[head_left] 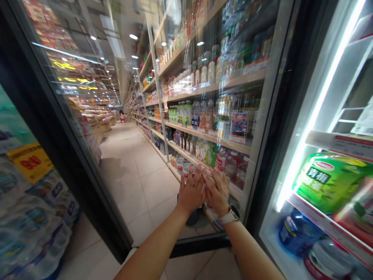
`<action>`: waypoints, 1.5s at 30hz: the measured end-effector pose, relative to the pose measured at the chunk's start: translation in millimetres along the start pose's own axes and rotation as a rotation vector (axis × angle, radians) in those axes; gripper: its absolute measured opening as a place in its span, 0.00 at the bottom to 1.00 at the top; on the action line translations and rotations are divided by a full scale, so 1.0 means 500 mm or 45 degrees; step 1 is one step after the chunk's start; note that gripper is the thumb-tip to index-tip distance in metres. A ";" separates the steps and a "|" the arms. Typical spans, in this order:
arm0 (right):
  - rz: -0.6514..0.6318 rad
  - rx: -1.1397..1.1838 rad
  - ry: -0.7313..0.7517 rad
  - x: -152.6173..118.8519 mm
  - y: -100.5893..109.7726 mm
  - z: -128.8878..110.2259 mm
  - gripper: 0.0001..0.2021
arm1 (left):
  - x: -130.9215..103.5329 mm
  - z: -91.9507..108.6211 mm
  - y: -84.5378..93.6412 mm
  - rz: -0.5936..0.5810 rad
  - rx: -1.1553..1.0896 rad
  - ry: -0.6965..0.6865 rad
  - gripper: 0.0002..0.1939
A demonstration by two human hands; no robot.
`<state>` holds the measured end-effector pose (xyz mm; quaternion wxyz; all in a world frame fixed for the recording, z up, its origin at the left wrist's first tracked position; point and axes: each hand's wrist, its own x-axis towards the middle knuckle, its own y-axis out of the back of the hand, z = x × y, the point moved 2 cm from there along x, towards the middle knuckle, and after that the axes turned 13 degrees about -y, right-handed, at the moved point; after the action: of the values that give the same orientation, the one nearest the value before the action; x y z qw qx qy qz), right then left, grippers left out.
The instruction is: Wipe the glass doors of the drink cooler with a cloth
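Note:
In the head view a black-framed glass door [136,155] stands in front of me, its frame [72,128] slanting down on the left. My left hand [191,191] lies against the glass with its fingers stretched out. Close beside it, my right hand [216,189] is also spread on the glass, its thumb side meeting the left hand. A watch with a pale strap [230,216] is on the right wrist. The palms face away, and I cannot make out anything under them. Bottled drinks [204,116] show on wooden shelves through or in the glass.
To the right is a lit cooler with a shelf edge [332,221], a green package [326,179] and a blue bottle [300,233]. Wrapped bottle packs [35,225] with a yellow price sign [30,161] stand at left. A tiled aisle floor [140,171] runs beyond the glass.

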<state>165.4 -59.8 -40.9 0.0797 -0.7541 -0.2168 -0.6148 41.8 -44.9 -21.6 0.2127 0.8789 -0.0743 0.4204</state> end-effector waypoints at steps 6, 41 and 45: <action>0.321 -0.067 -0.330 0.065 0.058 0.100 0.23 | 0.004 0.002 0.005 0.014 -0.003 0.019 0.35; -0.007 -0.123 0.045 0.024 -0.008 -0.038 0.25 | -0.005 -0.098 0.056 0.021 0.105 0.129 0.36; 0.303 -0.101 -0.397 0.081 0.043 0.073 0.26 | -0.003 -0.090 0.057 0.044 0.097 0.136 0.36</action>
<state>213.2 -55.9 -7.3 0.0873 -0.8630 -0.1114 -0.4849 0.1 -50.9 11.2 0.1755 0.8612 -0.0618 0.4729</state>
